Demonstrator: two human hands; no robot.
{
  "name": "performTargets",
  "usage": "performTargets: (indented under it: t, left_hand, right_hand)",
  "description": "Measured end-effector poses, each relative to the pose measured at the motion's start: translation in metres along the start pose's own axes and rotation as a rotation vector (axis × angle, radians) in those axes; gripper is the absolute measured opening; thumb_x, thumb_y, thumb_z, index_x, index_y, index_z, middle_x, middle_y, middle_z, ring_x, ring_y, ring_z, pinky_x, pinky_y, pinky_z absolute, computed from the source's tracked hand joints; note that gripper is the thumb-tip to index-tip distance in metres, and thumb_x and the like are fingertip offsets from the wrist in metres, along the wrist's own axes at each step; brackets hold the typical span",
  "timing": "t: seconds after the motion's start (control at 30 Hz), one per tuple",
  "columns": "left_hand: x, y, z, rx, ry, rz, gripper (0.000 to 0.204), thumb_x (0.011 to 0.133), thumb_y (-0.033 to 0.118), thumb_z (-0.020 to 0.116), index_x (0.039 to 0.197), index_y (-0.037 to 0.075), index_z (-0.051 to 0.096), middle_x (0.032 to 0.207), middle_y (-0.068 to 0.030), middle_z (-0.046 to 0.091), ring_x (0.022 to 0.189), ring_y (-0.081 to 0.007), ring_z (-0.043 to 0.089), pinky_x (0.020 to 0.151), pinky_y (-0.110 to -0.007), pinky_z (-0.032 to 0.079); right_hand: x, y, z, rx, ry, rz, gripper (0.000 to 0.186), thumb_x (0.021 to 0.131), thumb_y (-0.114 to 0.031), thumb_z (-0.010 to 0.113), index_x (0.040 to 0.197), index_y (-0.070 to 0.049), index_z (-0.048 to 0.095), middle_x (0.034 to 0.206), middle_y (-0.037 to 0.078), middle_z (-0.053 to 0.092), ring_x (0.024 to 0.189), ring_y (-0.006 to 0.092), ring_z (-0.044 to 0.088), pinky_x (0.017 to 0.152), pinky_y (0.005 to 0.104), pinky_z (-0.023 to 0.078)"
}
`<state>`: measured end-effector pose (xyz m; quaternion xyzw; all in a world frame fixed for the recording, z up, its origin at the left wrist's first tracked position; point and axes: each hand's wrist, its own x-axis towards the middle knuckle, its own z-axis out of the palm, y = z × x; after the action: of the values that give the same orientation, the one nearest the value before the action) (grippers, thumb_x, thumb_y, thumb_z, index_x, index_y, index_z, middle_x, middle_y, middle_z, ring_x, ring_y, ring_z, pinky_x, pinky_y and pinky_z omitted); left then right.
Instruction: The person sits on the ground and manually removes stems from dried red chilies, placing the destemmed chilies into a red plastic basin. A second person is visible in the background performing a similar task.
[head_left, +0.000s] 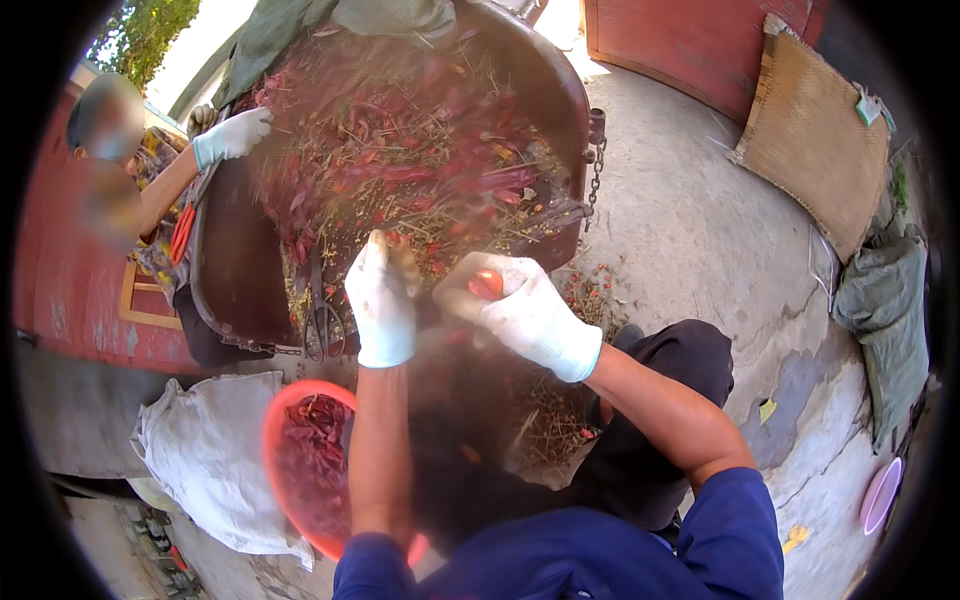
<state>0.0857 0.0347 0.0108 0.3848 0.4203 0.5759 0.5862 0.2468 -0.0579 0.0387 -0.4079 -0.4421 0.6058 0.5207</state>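
Both my hands wear white gloves and meet over the near edge of a brown metal cart bed [225, 262]. The bed holds a heap of dried red chili peppers [400, 175] mixed with stems and yellowish seeds. My left hand [382, 305] is upright with curled fingers, partly smeared by motion; what they hold, if anything, is hidden. Just right of it, my right hand [525, 312] is closed around a shiny red-orange object [487, 285], too covered to name. Dark-handled scissors [324, 325] lie at the bed's near edge, left of my left hand.
A red basin [275, 440] of chili peppers stands by my left arm, next to a white sack [215, 455]. Across the cart's left side, a co-worker's gloved hand [232, 137] reaches into the heap; orange-handled scissors [183, 232] hang nearby. A chain [597, 180] hangs at the right.
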Motion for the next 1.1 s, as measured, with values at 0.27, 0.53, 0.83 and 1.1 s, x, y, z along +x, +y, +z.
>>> performTargets:
  t: [0.27, 0.53, 0.83, 1.1]
  left_hand:
    - [0.064, -0.030, 0.036, 1.300, -0.287, 0.690, 0.027, 0.093, 0.024, 0.067, 0.111, 0.005, 0.073, 0.107, -0.0097, 0.072, 0.095, -0.0262, 0.067, 0.088, -0.035, 0.052]
    - [0.095, -0.042, 0.035, 1.564, -0.320, 0.712, 0.030, 0.090, 0.033, 0.069, 0.106, 0.009, 0.075, 0.100, -0.0128, 0.072, 0.098, -0.0329, 0.065, 0.089, -0.042, 0.050]
    - [0.016, -0.009, -0.004, 0.782, -0.106, 0.222, 0.028, 0.099, 0.013, 0.064, 0.119, -0.006, 0.068, 0.101, -0.0057, 0.072, 0.089, -0.0091, 0.062, 0.081, -0.026, 0.051]
    - [-0.033, -0.016, -0.005, 1.189, -0.310, 1.126, 0.019, 0.079, 0.002, 0.075, 0.098, -0.001, 0.071, 0.119, -0.0175, 0.069, 0.115, -0.0345, 0.065, 0.098, -0.042, 0.052]
  right_hand:
    - [0.004, -0.002, -0.008, -0.048, -0.082, 0.118, 0.015, 0.093, -0.019, 0.069, 0.100, -0.006, 0.068, 0.085, 0.002, 0.067, 0.064, 0.0088, 0.063, 0.054, 0.0266, 0.052]
    - [0.012, 0.001, -0.011, -0.055, 0.016, 0.125, 0.018, 0.091, -0.019, 0.074, 0.098, -0.004, 0.067, 0.075, 0.001, 0.064, 0.060, 0.0092, 0.058, 0.053, 0.0289, 0.048]
    - [0.029, 0.009, -0.018, 0.331, 0.379, 0.196, 0.019, 0.093, -0.017, 0.073, 0.107, -0.006, 0.066, 0.083, -0.001, 0.063, 0.060, 0.0069, 0.056, 0.053, 0.0260, 0.052]
    - [0.040, 0.017, -0.025, 0.360, 0.282, 0.114, 0.018, 0.096, -0.022, 0.071, 0.106, -0.009, 0.065, 0.081, -0.006, 0.063, 0.059, 0.0033, 0.052, 0.051, 0.0220, 0.045]
